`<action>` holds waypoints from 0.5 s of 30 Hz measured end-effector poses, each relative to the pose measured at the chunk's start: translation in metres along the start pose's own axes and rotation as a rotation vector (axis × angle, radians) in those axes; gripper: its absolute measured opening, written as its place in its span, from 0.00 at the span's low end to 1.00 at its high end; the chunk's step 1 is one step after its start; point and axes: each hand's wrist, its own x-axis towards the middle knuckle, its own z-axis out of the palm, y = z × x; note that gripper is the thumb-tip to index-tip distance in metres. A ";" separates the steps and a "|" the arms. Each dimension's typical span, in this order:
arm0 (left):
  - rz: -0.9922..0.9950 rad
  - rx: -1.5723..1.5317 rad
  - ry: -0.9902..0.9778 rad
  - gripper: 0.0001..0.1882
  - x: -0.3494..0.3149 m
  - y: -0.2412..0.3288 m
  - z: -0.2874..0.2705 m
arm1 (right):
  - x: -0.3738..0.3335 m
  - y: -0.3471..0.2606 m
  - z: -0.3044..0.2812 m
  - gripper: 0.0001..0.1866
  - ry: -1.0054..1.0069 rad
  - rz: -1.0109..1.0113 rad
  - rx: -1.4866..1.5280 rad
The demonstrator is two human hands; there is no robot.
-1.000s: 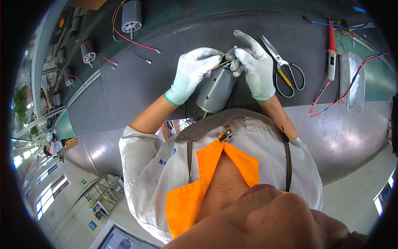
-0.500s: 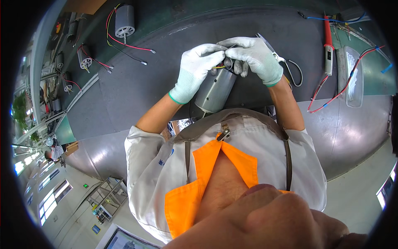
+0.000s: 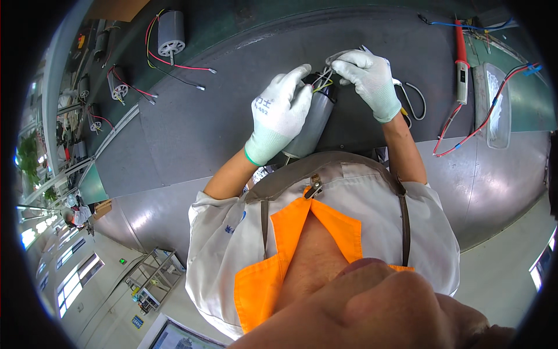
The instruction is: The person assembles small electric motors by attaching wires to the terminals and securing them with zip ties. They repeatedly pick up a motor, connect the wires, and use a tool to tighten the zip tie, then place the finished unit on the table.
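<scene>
A grey cylindrical motor (image 3: 315,122) lies tilted on the dark bench close to my apron. My left hand (image 3: 278,113), in a white glove, wraps round its left side, thumb and fingertips by the far end. Thin pale and yellow-green wires (image 3: 324,80) rise from that end. My right hand (image 3: 365,78), gloved too, pinches the pale wires with thumb and forefinger, just above and right of the motor. Partly hidden behind the right hand is a pair of scissors (image 3: 416,98), its handle loop showing.
Another motor (image 3: 171,36) with red, black and yellow leads stands at the far left. A red and white pen-shaped tool (image 3: 462,72) lies at right, beside a clear tray (image 3: 497,110) and red-blue wires (image 3: 468,139). More motors (image 3: 118,88) sit along the left edge.
My hands, together over the motor's end before, are now apart. The left has come down onto the motor's side; the right has shifted right, drawing the pale wires outward.
</scene>
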 end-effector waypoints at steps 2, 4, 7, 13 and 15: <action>0.066 0.060 0.019 0.16 -0.003 0.000 0.002 | -0.001 0.001 0.003 0.09 0.047 0.012 0.044; 0.120 0.132 0.036 0.14 -0.005 -0.001 0.004 | 0.001 0.008 0.007 0.08 0.085 0.013 0.064; 0.158 0.211 0.086 0.12 -0.005 -0.003 0.008 | 0.010 0.022 0.009 0.07 0.123 0.062 0.260; 0.162 0.298 0.104 0.10 -0.006 -0.002 0.007 | 0.031 0.011 -0.004 0.06 0.271 -0.143 -0.142; 0.118 0.255 0.083 0.09 -0.004 0.000 0.007 | 0.035 0.015 -0.005 0.06 0.275 -0.147 -0.067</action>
